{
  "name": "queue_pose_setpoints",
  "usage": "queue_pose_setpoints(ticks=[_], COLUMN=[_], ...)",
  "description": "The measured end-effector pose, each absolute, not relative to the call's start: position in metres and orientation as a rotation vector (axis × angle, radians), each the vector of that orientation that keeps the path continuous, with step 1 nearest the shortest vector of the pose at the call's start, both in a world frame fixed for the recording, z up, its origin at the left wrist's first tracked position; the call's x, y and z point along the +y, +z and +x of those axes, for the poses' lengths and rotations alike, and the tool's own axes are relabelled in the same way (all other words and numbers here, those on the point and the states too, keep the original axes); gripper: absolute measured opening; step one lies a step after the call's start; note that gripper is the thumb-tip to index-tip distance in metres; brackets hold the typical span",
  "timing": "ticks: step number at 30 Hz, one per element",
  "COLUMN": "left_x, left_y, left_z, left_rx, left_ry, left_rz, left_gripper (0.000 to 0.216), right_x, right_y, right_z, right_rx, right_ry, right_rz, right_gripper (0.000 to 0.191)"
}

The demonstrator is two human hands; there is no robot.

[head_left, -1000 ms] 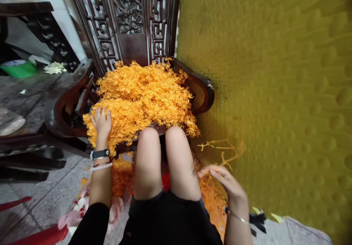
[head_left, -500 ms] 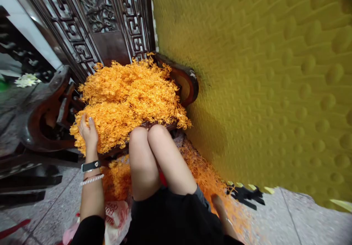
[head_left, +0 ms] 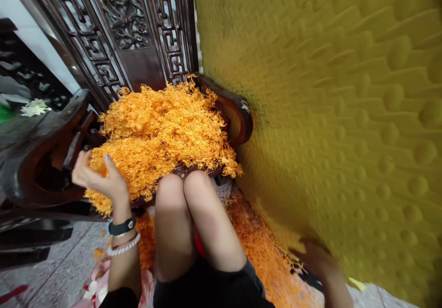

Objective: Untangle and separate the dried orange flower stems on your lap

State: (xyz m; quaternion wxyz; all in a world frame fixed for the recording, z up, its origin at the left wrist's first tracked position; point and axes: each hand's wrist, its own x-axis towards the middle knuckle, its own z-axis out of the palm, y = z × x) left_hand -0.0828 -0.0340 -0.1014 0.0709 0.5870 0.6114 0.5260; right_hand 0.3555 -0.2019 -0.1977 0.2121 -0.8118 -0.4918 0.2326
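A feathery, bright-orange heap fills a carved wooden chair, apparently placed for easy reach from the sitter's knees. The left hand hovers at its left edge, thumb well apart from loosely bent fingers, seemingly empty. The right hand, beside a yellow wall, is too blurred to tell.

Relative to one second earlier, the left grip had turned outward from the orange heap, its fingers now projecting past the heap's left edge; the right grip, blurred, had shifted farther right of the heap; the knees, formerly parted, had closed in front of it.
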Motion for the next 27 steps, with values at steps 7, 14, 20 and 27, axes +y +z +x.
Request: queue_pose_setpoints(ticks=[7, 14, 20, 27], left_x=[0.042, 0.113, 0.133, 0.14], left_y=[-0.098, -0.155, -0.176, -0.18], left_z=[0.029, 0.068, 0.054, 0.058], left_rx=[1.79, 1.884, 1.932, 1.94], left_ry=[0.969, 0.137, 0.181, 0.111], left_rz=[2.22, 2.294, 2.261, 2.211], left_gripper=[0.089, 0.125, 0.127, 0.11], right_x=[-0.033, 0.003, -0.05, -0.111], right_y=[-0.176, -0.236, -0.245, -0.196], right_z=[0.251, 0.212, 0.257, 0.306], right_rx=[-1.482, -1.477, -1.381, -1.2], right_ry=[0.585, 0.69, 0.712, 0.561], right_rz=[-1.637, -1.65, -1.702, -1.799], right_gripper=[0.042, 0.029, 0.025, 0.025])
